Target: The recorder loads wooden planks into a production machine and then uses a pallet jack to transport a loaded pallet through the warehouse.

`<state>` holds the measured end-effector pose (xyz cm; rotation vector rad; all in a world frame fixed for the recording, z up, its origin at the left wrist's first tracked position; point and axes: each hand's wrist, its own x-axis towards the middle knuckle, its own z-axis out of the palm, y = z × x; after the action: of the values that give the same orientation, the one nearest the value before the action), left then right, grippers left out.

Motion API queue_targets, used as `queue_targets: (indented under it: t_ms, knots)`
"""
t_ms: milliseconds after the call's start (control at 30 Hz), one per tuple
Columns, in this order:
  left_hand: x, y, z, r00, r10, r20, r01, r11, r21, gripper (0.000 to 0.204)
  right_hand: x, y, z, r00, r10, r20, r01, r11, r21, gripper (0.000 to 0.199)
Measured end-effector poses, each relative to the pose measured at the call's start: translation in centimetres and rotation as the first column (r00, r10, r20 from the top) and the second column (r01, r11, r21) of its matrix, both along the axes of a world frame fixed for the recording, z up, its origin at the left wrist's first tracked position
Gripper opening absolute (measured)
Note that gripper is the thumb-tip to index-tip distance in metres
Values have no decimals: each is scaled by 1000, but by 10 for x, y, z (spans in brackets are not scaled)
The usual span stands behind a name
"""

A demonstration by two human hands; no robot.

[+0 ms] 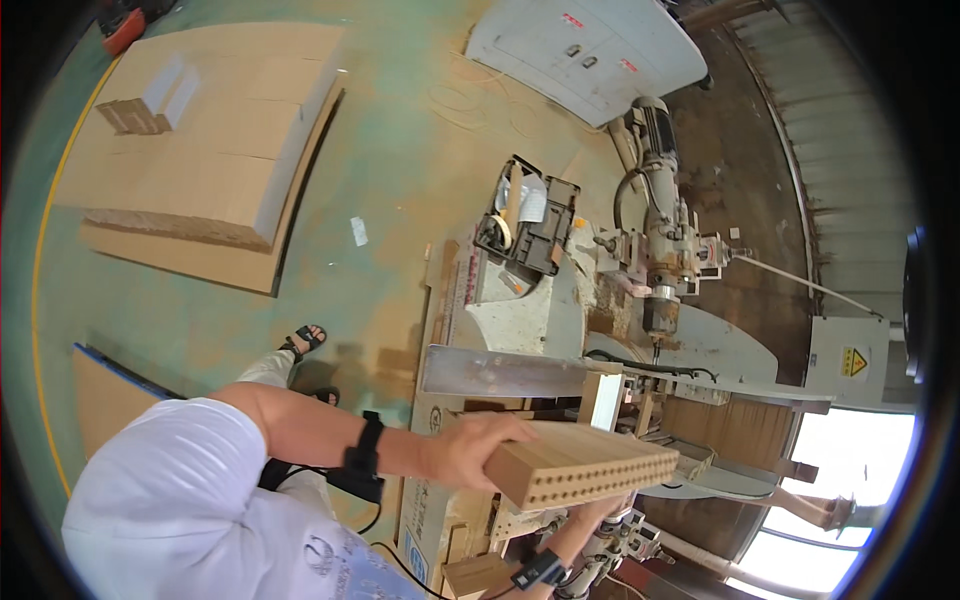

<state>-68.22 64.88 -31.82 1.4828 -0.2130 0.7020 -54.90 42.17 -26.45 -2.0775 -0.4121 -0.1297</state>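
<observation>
The floor [390, 160] is green, thickly dusted with tan, and crossed by a yellow line [40, 270] at the left; on it lie a white scrap [359, 231], loose loops of pale cord [465, 115] and a broad base board [180, 262], with a grey cabinet [600, 35] standing at the top; the base board bears a wide stack of tan boards [230, 110], and on that sits a small bundle of pieces [135, 115]; the machine's pale, dusty surface [505, 330] appears to carry an open black toolbox [545, 240].
</observation>
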Motion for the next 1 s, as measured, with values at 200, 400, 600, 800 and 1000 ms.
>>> queue_targets:
  t_ms: [200,400,600,800,1000]
  knots:
    - [23,10,-93,993,107,-56,-100,988,118,58,47,25,-110,1000,-14,-4,13,996,-85,65]
    - [33,10,-82,998,39,-58,-35,997,62,56,42,32,-96,990,14,-141,-4,997,74,73]
    - [31,18,-72,996,37,82,-45,993,106,61,30,34,-101,993,-21,-120,28,998,54,74]
    - [19,14,-71,983,116,-140,-111,993,48,62,39,45,-81,995,46,-93,-36,993,111,77]
    - [-10,-11,-7,783,-413,-464,46,783,-620,67,12,29,44,998,-18,-67,-15,891,-454,86]
